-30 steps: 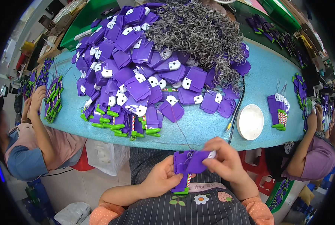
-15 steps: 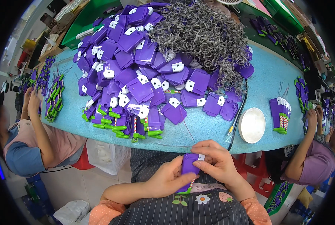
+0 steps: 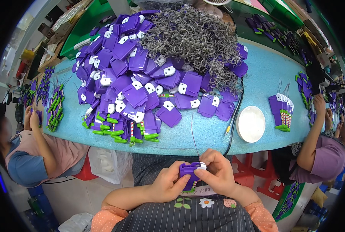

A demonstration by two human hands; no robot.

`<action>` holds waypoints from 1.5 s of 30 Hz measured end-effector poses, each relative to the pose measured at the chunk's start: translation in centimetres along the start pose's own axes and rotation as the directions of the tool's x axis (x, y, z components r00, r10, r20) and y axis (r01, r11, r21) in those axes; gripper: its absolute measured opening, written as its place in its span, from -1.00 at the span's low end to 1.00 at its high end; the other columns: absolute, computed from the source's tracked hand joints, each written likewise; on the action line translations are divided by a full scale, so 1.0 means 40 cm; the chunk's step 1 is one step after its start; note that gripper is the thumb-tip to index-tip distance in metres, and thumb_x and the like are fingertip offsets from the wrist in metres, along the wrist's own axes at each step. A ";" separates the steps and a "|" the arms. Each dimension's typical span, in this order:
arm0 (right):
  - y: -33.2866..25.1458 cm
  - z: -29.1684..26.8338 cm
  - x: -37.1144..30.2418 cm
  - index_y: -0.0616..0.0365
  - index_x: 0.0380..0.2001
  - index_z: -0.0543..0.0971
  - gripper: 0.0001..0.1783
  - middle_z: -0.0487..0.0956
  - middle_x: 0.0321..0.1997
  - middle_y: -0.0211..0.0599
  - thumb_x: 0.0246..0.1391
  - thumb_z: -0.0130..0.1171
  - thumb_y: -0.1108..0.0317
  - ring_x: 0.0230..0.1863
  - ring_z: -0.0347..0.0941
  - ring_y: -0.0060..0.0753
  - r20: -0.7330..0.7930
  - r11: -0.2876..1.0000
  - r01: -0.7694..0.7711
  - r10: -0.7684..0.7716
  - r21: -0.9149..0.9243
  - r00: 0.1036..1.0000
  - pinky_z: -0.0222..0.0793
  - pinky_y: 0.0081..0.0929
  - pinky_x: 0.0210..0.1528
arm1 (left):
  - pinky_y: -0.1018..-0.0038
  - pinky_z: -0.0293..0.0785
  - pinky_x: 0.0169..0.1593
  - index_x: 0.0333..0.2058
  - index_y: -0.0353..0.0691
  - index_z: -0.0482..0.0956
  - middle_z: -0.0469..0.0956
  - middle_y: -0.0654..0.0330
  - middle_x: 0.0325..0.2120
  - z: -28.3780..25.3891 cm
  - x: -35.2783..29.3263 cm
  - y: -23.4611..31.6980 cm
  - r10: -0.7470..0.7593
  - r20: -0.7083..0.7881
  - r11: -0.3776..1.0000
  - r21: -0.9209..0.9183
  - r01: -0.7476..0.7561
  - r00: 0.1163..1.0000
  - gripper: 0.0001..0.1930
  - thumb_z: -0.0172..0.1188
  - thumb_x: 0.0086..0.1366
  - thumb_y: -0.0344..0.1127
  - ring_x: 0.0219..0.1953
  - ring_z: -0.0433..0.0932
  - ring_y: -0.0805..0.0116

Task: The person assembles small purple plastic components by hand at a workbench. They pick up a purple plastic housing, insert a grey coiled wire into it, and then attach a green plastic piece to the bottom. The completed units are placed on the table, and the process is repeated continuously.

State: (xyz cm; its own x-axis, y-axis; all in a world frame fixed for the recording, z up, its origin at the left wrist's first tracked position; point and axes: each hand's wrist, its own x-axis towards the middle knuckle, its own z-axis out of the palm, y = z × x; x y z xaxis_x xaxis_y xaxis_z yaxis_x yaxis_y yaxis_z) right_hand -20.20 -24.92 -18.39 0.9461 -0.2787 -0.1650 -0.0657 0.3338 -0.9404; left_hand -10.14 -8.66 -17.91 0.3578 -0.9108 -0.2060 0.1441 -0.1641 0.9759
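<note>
In front of my apron, a purple plastic casing [image 3: 188, 172] with a white corner and a striped, green lower edge is held between both hands. My left hand [image 3: 165, 182] grips its left side, thumb across the face. At the white corner, the fingers of my right hand [image 3: 216, 173] pinch; the thumb presses on the casing. A thin dark wire [image 3: 193, 133] rises from that corner toward the table. Beyond my hands lies a big pile of purple casings [image 3: 130, 93] with white corners, some with green ends. Grey coiled wires [image 3: 195, 40] are heaped on its far right.
A white round bowl [image 3: 251, 124] sits to the right, beside a black cable [image 3: 238, 106]. Further right, a fanned stack of purple casings [image 3: 280, 112] has wires sticking up. Co-workers sit at both sides, the left in a pink garment [image 3: 37, 150], the right in a purple sleeve [image 3: 329, 158].
The casing has tipped so its top edge shows more, and my right fingers have curled in at the white corner. The view has shifted, so the table's contents appear further left.
</note>
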 end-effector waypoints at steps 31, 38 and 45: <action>-0.067 -0.064 0.047 0.24 -0.42 0.49 -0.76 0.44 -0.51 -0.33 -0.11 0.33 0.38 -0.53 0.34 -0.57 0.106 0.889 0.226 -0.201 -0.398 0.974 0.24 -0.59 -0.49 | 0.53 0.42 -0.20 -0.23 -0.36 0.49 0.54 0.21 -0.34 -0.047 0.107 0.063 -0.044 0.091 0.996 -0.071 0.051 0.995 -0.84 0.09 0.27 -0.39 -0.30 0.48 0.53; -0.058 -0.064 -0.010 0.30 -0.43 0.52 -0.77 0.44 -0.61 -0.33 -0.06 0.30 0.35 -0.65 0.30 -0.63 0.082 0.867 0.030 0.012 -0.497 0.997 0.19 -0.62 -0.61 | 0.59 0.37 -0.17 -0.14 -0.37 0.36 0.49 0.20 -0.29 -0.053 0.100 0.074 0.127 -0.237 0.937 -0.290 -0.195 0.963 -0.82 0.03 0.30 -0.46 -0.26 0.43 0.56; -0.012 -0.031 -0.006 0.28 -0.43 0.53 -0.85 0.48 -0.58 -0.32 0.00 0.23 0.40 -0.62 0.35 -0.57 0.002 0.895 0.024 -0.026 -0.445 1.000 0.23 -0.61 -0.56 | 0.62 0.36 -0.20 -0.16 -0.39 0.38 0.49 0.21 -0.32 -0.016 0.080 -0.015 0.116 -0.262 0.952 -0.244 -0.183 0.958 -0.81 0.04 0.30 -0.42 -0.28 0.42 0.59</action>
State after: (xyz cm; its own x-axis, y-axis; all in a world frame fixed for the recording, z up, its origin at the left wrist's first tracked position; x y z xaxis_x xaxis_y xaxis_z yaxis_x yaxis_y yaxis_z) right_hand -20.80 -26.12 -18.26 0.9481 -0.2854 -0.1398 -0.1769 -0.1084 -0.9782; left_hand -8.50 -11.25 -19.18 0.6015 -0.7922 -0.1027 0.2971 0.1025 0.9493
